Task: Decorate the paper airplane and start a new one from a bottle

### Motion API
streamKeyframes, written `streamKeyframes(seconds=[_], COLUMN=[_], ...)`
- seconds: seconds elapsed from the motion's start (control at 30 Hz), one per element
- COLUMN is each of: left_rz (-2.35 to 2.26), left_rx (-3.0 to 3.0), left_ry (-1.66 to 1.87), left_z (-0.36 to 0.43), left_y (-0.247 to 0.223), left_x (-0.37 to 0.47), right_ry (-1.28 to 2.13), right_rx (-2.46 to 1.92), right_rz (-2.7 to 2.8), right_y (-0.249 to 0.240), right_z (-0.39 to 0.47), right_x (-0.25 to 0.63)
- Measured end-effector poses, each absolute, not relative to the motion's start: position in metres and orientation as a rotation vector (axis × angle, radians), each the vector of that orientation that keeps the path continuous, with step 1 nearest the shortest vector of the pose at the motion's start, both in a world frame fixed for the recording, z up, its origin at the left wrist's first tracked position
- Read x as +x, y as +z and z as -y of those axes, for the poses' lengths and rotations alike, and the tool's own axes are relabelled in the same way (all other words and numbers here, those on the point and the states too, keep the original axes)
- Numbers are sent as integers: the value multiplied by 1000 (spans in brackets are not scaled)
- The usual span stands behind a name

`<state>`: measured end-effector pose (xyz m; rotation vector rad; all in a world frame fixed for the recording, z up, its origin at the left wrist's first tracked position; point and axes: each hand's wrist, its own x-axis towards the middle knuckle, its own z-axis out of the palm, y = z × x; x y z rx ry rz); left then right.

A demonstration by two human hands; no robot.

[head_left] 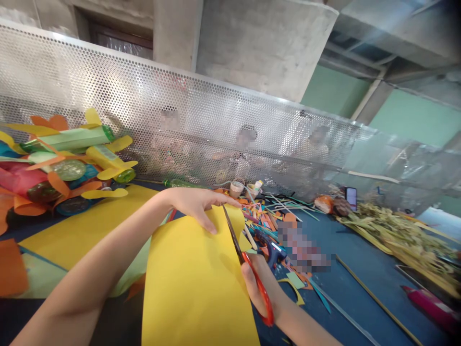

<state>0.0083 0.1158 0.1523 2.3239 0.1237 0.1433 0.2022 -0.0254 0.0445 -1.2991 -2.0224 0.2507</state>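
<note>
A large sheet of yellow paper point(194, 278) hangs in front of me, held near its top edge by my left hand point(196, 204), with the thumb on the near face and the fingers behind. My right hand point(261, 283) grips a pair of scissors point(261, 298) with red handles and dark blades. The blades lie along the right side of the sheet, pointing up and away, with a strip of yellow paper curling off to their right. Whether the blades are fully closed is hard to see.
Bottle models with paper fins point(68, 139) crowd the left, beside another yellow sheet point(93, 230). Paper scraps point(257, 211), a glue gun point(275, 252) and paper cups point(236, 189) lie ahead. Dried husks point(392, 230), a phone point(351, 198) and a stick point(374, 298) are right. A perforated metal screen point(216, 120) stands behind.
</note>
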Motion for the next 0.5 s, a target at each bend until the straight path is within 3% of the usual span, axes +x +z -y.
streamKeyframes(seconds=[0.5], left_rz=[-140], left_rx=[2260], left_ry=[156], left_z=[-117], left_y=[149], left_x=[9], right_ry=[234], right_rx=[-1330], right_rz=[1994], right_y=[42], right_z=[25], right_x=[200])
